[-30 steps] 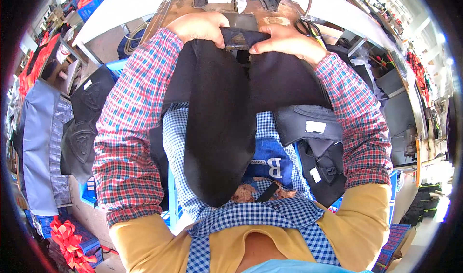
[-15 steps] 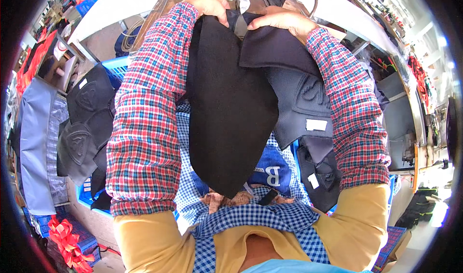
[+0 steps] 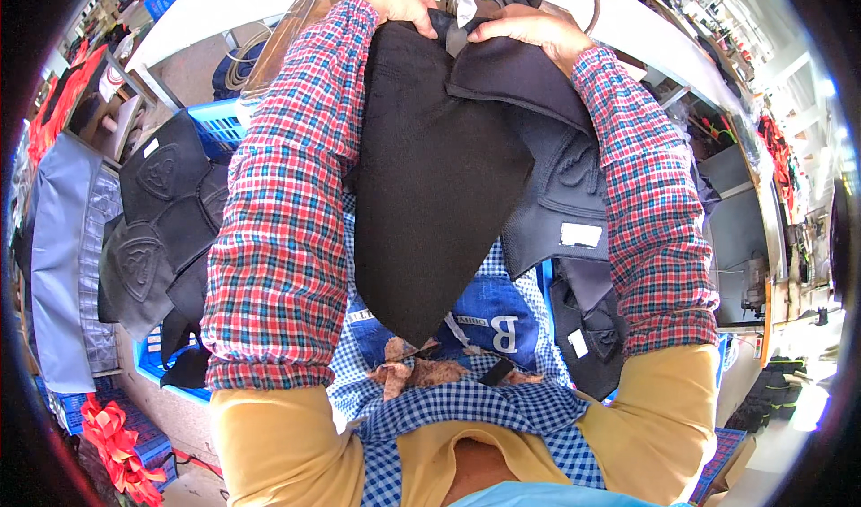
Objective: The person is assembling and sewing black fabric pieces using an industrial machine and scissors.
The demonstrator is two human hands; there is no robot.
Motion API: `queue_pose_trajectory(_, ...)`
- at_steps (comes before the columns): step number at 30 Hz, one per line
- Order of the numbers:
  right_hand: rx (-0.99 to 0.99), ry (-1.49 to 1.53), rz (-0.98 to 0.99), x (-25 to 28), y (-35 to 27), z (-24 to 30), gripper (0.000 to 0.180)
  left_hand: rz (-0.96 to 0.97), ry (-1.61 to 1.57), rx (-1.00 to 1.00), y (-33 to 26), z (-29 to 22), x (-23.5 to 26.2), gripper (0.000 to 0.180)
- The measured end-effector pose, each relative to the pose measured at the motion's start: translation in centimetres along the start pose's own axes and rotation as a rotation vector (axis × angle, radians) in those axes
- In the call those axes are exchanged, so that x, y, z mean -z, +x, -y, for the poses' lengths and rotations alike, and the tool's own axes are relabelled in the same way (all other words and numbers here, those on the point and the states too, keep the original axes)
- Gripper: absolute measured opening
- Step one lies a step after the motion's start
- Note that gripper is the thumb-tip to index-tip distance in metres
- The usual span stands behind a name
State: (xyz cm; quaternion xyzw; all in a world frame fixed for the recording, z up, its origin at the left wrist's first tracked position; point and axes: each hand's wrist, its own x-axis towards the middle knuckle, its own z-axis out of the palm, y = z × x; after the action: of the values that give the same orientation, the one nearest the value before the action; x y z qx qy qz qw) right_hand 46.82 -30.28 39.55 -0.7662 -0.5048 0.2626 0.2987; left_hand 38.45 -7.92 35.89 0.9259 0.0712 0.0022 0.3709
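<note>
My left hand pinches the upper edge of a long black fabric panel, which hangs toward my lap and narrows to a point. Beside it, my right hand grips the top of a second dark fabric piece, its thumb stretched toward the seam. Between both hands, a small metal part of what looks like a sewing machine meets the fabric edges. Under the right-hand piece lies a dark grey panel with a raised stitched pattern and a white label.
Blue crates stand on both sides; the left crate is heaped with black embossed panels. A wooden board and white tabletop lie ahead. Red ribbons sit at lower left. A blue checked apron covers my lap.
The black panel has moved away from me and slightly right, its tip now higher. Both hands have shifted a little with the fabric and keep their hold.
</note>
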Motion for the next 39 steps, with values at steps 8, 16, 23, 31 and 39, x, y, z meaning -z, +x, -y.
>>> queue_pose_trajectory(8,0.049,0.009,0.001,0.1,0.9,-2.0,0.059,-0.014,-0.042,-0.069,0.0,0.6,0.2,0.045)
queue_pose_trajectory(16,0.062,0.026,-0.11,1.9,-1.5,-2.3,0.062,0.081,-0.054,-0.287,-2.3,0.9,2.3,0.049)
queue_pose_trajectory(23,0.039,0.017,-0.197,0.9,-1.0,-2.0,0.047,0.045,-0.111,-0.261,-4.1,0.0,1.5,0.053)
queue_pose_trajectory(31,-0.024,0.053,-0.005,0.0,-1.4,-1.0,0.053,0.137,-0.172,-0.189,-4.5,-1.9,0.6,0.055)
queue_pose_trajectory(39,-0.047,-0.482,-0.422,4.4,-12.0,-0.6,0.064,0.113,-0.065,-0.181,-10.5,-3.1,-0.2,0.051)
